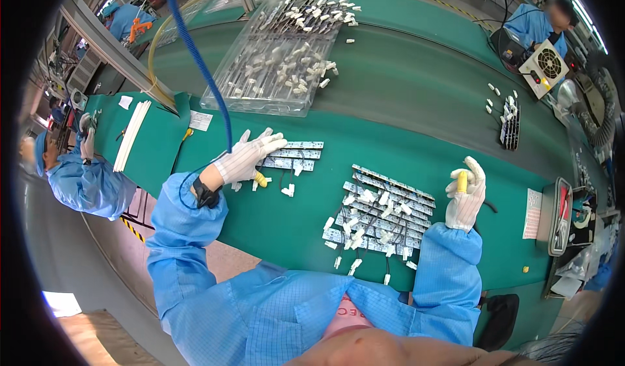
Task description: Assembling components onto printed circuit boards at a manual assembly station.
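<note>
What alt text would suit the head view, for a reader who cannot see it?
A person in a blue smock and white gloves rests the left hand on a small stack of narrow circuit strips on a green bench, while the right hand is raised beside a larger pile of strips. A clear plastic tray lies beyond.

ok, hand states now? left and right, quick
Left hand: open, fingers flat on the small strip stack.
Right hand: raised off the belt, loosely open, holding nothing visible.
</note>
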The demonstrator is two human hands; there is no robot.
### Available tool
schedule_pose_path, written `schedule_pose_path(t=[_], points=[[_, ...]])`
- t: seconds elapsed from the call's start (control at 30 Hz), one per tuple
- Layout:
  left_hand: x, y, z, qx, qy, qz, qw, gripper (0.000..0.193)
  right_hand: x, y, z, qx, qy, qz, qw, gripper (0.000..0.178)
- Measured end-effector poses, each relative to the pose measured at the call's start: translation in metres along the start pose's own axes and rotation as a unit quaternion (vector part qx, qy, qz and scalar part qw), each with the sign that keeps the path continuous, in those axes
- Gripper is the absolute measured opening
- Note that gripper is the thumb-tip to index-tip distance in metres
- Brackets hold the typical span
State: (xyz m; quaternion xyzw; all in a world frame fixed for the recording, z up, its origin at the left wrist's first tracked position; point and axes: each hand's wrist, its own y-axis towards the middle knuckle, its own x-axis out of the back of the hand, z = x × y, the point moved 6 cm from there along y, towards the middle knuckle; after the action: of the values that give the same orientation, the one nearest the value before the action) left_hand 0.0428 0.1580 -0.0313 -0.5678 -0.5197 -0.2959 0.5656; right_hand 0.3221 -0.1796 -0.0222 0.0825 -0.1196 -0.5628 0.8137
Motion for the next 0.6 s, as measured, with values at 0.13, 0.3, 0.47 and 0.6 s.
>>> schedule_pose_path(t=[0.13, 0.3, 0.47, 0.6], points=[[0.017, 0.005, -0.013, -0.026, 0.065, -0.053, 0.996, 0.087, 0.003, 0.004, -0.010, 0.000, -0.016, -0.009, 1.000, 0.034], [0.009, 0.017, -0.011, -0.011, 0.067, -0.046, 0.997, 0.044, 0.007, 0.007, -0.024, -0.035, -0.015, -0.015, 0.999, 0.027], [0.004, 0.018, -0.018, -0.046, 0.130, -0.028, 0.990, 0.045, 0.009, 0.009, -0.027, -0.026, -0.033, -0.020, 0.999, 0.025], [0.017, -0.001, -0.020, -0.141, 0.087, -0.161, 0.973, 0.055, 0.007, 0.012, -0.033, -0.034, -0.049, -0.018, 0.998, 0.029]])
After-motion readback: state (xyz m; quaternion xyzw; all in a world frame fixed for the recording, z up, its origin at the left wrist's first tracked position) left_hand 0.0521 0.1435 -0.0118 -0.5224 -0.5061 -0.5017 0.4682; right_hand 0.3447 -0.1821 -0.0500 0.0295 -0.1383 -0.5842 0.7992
